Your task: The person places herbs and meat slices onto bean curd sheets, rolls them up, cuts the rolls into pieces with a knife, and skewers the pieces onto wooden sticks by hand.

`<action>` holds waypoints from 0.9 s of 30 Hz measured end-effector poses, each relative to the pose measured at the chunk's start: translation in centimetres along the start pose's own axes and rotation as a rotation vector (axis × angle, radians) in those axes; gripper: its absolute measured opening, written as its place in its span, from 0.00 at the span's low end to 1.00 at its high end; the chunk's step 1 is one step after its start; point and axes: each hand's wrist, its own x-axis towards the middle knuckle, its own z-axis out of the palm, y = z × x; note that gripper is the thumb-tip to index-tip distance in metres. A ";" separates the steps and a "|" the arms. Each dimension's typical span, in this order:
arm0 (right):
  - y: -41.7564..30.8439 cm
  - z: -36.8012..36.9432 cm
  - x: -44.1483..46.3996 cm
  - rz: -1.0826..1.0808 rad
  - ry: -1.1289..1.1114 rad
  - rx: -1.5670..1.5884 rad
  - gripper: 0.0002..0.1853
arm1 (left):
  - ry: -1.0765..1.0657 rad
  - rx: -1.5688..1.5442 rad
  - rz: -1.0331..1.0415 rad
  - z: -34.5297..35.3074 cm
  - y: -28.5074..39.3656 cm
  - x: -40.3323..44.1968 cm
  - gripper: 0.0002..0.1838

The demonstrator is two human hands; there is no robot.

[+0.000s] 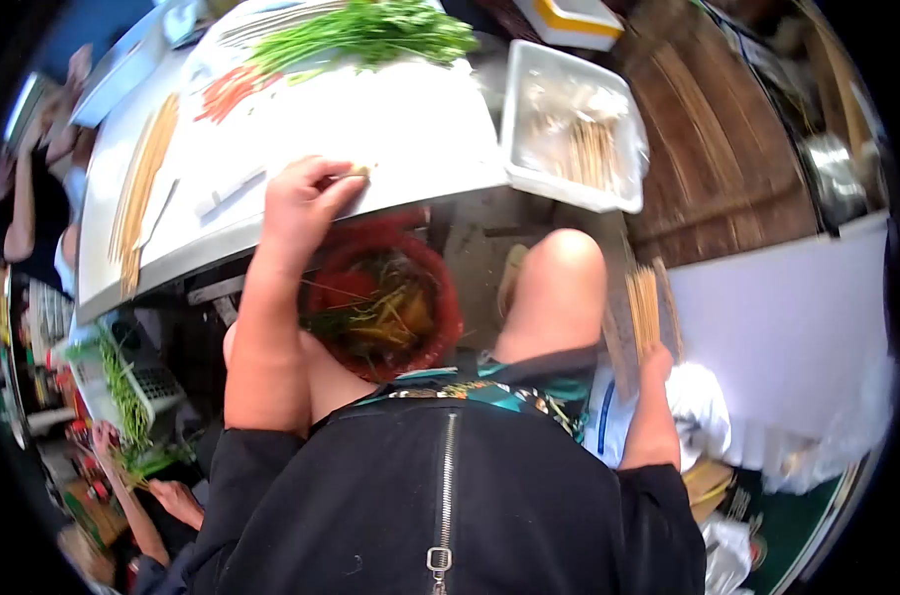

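Observation:
My left hand is over the near edge of the white worktop, its thumb and fingers drawn together. A small pale-brown bit shows at the fingertips, too blurred to name. Out to the right and low, my right hand is closed around the lower end of a bundle of thin wooden skewers, which point away from me. Beyond the left hand, a bunch of leafy green herbs lies on the worktop with reddish strips at its stem end.
A red bucket with plant scraps stands between my knees. A clear plastic bin of skewers sits right of the white worktop. Long sticks lie at its left. Another person's hands handle greens near a crate.

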 end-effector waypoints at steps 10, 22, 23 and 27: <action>-29.0 -13.9 -9.3 -0.741 0.096 0.501 0.14 | 0.026 -0.051 -0.057 0.2 -0.1 0.3 0.10; -39.0 -13.7 -14.8 -1.052 -0.489 0.713 0.21 | 0.037 -0.094 -0.137 0.6 -0.6 0.4 0.11; -39.2 -13.1 -14.9 -1.072 -0.470 0.735 0.21 | 0.041 -0.105 -0.137 0.6 -0.7 0.4 0.11; -40.0 -14.4 -15.9 -0.965 -0.526 0.700 0.21 | 0.035 -0.148 -0.195 0.7 -0.7 0.4 0.11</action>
